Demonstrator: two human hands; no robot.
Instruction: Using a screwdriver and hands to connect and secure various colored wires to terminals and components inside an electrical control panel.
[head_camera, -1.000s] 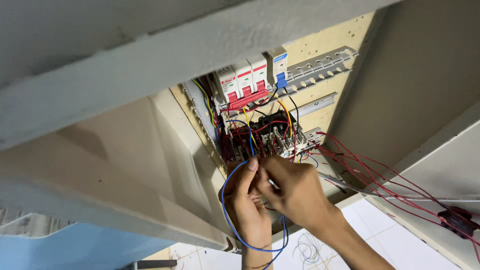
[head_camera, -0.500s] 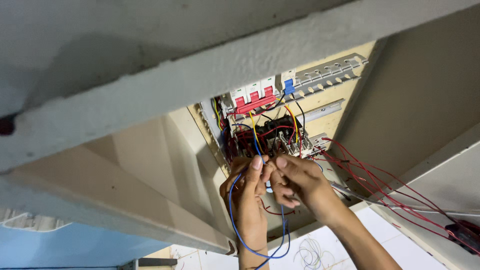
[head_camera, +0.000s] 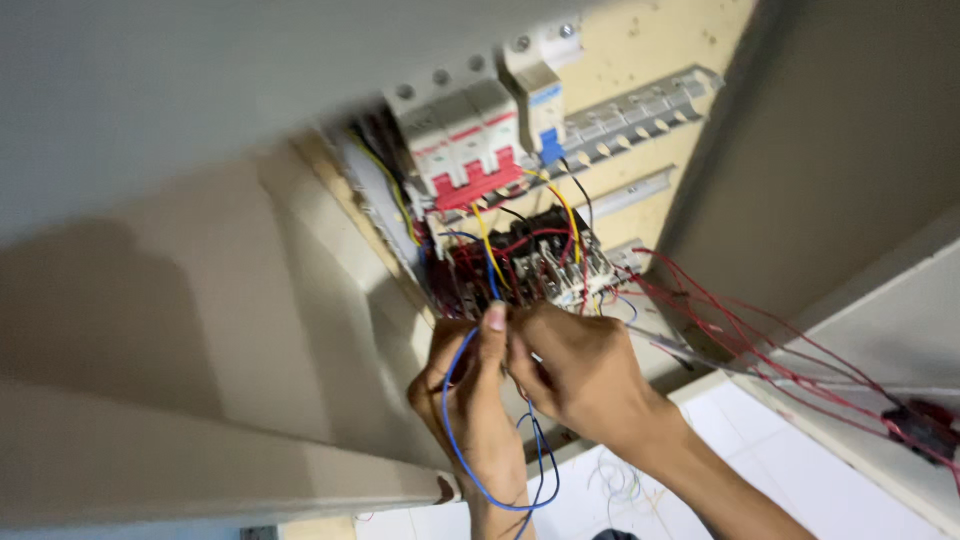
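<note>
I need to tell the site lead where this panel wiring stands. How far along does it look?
Done: white breakers with red levers sit on the rail, several wires landed. In hand: left hand and right hand pinch a thin blue wire below the terminals. Left: loose red wires hang unconnected.

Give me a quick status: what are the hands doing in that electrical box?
Left hand pinching thin blue wire, its loop hanging below wrist. Right hand beside it, fingers at the same spot. Loose red wires trailing right of the grey open panel box.
</note>
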